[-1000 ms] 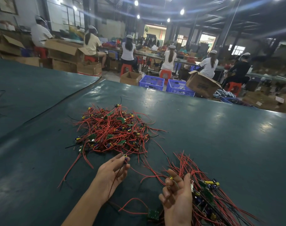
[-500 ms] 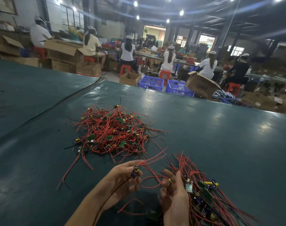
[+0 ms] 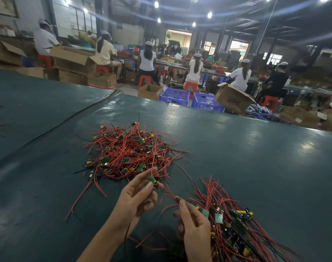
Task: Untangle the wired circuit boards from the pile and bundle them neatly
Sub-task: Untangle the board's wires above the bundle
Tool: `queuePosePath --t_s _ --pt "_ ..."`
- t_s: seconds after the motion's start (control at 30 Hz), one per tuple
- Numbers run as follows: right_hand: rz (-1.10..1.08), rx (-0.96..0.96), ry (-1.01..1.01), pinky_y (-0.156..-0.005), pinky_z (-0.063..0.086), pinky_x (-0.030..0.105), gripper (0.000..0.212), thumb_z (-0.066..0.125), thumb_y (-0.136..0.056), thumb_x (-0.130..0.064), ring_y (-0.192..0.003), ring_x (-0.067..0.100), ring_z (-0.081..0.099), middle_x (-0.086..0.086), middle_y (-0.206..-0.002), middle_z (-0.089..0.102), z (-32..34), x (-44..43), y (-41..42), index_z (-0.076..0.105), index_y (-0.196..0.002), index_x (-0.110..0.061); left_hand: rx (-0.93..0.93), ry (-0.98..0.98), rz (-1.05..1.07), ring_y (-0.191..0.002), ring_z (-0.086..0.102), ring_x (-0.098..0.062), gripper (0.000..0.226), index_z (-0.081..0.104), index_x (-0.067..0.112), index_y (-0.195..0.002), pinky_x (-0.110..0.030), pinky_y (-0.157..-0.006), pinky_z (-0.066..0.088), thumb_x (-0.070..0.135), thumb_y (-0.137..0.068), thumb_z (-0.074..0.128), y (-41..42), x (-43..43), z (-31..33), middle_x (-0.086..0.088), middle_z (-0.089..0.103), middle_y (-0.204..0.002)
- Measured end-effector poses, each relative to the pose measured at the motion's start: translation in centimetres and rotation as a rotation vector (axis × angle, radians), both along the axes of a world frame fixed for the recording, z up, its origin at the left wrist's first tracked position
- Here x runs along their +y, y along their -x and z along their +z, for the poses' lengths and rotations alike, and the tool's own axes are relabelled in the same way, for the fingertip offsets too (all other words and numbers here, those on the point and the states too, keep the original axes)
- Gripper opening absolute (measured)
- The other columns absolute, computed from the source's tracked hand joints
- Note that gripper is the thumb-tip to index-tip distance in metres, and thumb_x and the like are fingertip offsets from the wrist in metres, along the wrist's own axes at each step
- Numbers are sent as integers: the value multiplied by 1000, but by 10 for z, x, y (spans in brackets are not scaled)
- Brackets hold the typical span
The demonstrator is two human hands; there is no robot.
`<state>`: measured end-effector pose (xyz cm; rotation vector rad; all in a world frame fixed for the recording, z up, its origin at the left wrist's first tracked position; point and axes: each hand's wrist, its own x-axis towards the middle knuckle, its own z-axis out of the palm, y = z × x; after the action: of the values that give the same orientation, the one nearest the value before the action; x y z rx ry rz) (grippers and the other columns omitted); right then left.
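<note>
Head view is showing the green table (image 3: 256, 167) carrying the tangled pile (image 3: 129, 152) centre-frame and the sorted bundle (image 3: 237, 224) lower right. Left hand (image 3: 136, 197) is pinching one light circuit board (image 3: 151, 179) by its edges; right hand (image 3: 193, 222) is pinching its limp red lead (image 3: 170, 193), which is probably snagging easily.

- A factory assembly hall: seated workers (image 3: 147, 59) in caps at long benches, upper middle of the frame.
- Cardboard boxes (image 3: 74, 59) and blue crates (image 3: 174, 96) stand behind the green table (image 3: 237, 157).
</note>
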<state>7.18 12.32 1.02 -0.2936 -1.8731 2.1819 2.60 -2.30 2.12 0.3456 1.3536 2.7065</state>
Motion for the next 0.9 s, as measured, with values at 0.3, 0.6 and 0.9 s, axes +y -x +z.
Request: queuePosePath --t_s 0.3,0.6,0.9 --pt "128 33 144 -51 47 29 30 57 -81 -33 -58 31 59 19 -68 67 4 2 -3 81 -85 -15 274 555 -206 -57 45 -12 54 49 36 -134 -22 -55 40 11 -88 64 -20 16 -1 2 55 -69" --pt "91 -23 170 -35 25 17 23 66 -74 -30 -33 9 28 6 -45 46 -3 1 0 77 -73 -10 165 593 -245 -49 49 -6 55 48 24 -133 -20 -48 45 5 -86 69 -17 10 0 5 58 -62" --pt "-104 -12 266 -33 29 17 16 67 -84 -13 -32 8 33 3 -41 41 -6 5 4 76 -71 -12 114 623 -62 -63 52 -16 41 68 23 -110 -25 -61 46 23 -71 81 -10 11 -5 -2 70 -86"
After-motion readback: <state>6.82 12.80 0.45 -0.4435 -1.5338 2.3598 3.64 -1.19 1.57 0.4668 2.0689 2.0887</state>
